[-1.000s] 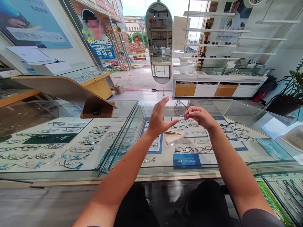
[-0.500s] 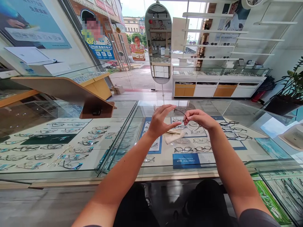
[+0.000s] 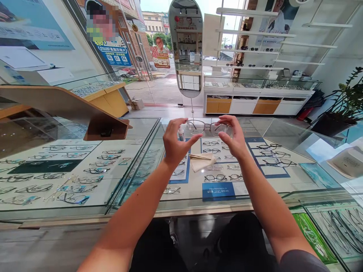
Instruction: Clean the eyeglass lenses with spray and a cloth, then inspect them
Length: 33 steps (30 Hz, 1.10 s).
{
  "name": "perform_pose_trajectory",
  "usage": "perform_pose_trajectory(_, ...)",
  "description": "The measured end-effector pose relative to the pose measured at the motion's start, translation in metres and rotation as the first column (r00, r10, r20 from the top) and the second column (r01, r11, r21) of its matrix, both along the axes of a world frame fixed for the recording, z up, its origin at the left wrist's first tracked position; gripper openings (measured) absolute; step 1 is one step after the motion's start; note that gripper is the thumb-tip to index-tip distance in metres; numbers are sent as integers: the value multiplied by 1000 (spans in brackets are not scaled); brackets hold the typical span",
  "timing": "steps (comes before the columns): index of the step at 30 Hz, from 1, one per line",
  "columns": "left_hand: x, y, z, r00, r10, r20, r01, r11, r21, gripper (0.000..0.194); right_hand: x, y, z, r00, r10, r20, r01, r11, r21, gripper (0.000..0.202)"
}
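A pair of thin-rimmed eyeglasses [image 3: 208, 125] is held up above the glass counter, lenses side by side and level. My left hand [image 3: 174, 143] grips its left end with the fingertips, the thumb stretched out below the left lens. At the other end my right hand [image 3: 236, 138] has its fingers at the top of the rim and its thumb near the lower edge of the right lens. A beige cloth [image 3: 202, 163] lies beneath on the counter, a slim tool [image 3: 199, 156] across it. Just beside my left fingers stands a small white bottle [image 3: 181, 133].
Inside the glass display case [image 3: 181, 206] lie several eyeglasses on blue-edged trays, with a blue card [image 3: 218, 191] near the front. A brown wooden stand [image 3: 106, 130] rises at left. An oval mirror [image 3: 188, 49] stands beyond the counter. A white device [image 3: 347, 160] sits at right.
The eyeglasses have turned from an angled pose to face-on and level. My right hand has moved from the middle of them to their right end; my left hand has shifted slightly left. The view has shifted a little.
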<state>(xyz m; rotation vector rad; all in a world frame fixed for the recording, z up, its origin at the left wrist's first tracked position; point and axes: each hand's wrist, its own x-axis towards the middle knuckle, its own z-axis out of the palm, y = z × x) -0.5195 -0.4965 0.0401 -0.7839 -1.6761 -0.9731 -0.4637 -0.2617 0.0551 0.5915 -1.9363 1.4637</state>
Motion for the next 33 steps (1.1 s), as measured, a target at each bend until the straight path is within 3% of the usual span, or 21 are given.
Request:
perform_pose_trajectory(4, 0, -2, 4, 999, 45, 26, -47, 997, 58, 62, 3, -15, -8, 984, -132, -121, 141, 987, 71, 66)
perform_pose_trajectory(7, 1, -3, 5, 997, 63, 48, -67, 995, 71, 62, 2, -21, -12, 973, -197, -117, 201, 979, 29, 64)
perform_pose_trajectory(12, 2, -1, 4, 996, 69, 61, -74, 994, 82, 60, 0, -23, -16, 969, -214, -121, 214, 977, -11, 56)
perform_pose_trajectory(19, 1, 1, -1, 989, 79, 123, -88, 993, 72, 62, -6, -25, -24, 967, -242, -84, 236, 969, -77, 61)
perform_pose_trajectory(33, -4, 2, -6, 985, 139, 103, -143, 989, 37, 65, -13, -21, -29, 953, -285, -103, 286, 958, -9, 59)
